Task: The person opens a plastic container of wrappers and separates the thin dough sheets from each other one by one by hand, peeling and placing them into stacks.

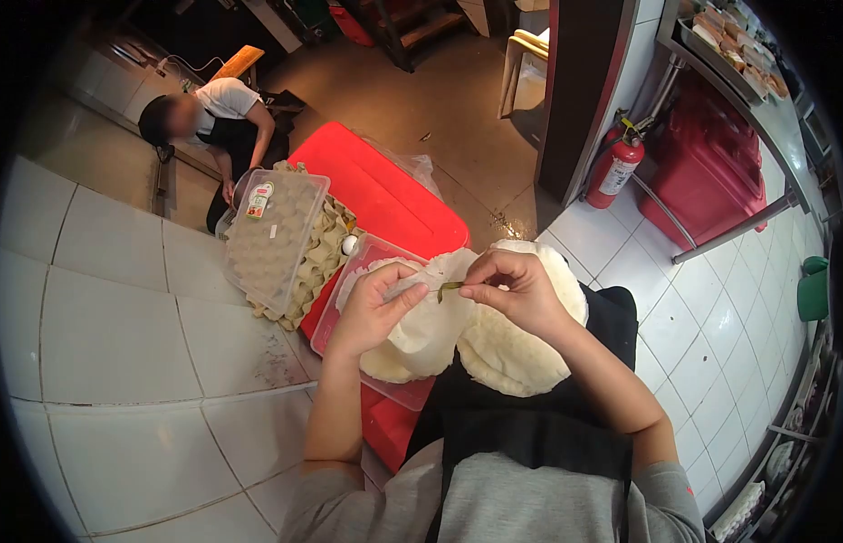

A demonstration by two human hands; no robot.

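Note:
Between my hands hangs a thin, pale round wrapper sheet (431, 330). My left hand (376, 312) pinches its edge between thumb and fingers. The fingers of my right hand (521, 290) are pinched together at the sheet's other side, on a small dark green strip (450, 287); its exact kind I cannot make out. A stack of pale round wrappers (517, 353) lies on my lap, below my right hand. Under my left hand, a clear plastic tub (326, 321) holds more pale sheets, partly hidden by the hand and the held sheet.
The tub rests on a red lidded box (376, 185). Beside it are cardboard egg trays (326, 249) with a clear lid (281, 240) and one white egg (350, 244). A crouching co-worker (227, 127) is at upper left. To the right stand a fire extinguisher (613, 172) and a red bin (707, 163).

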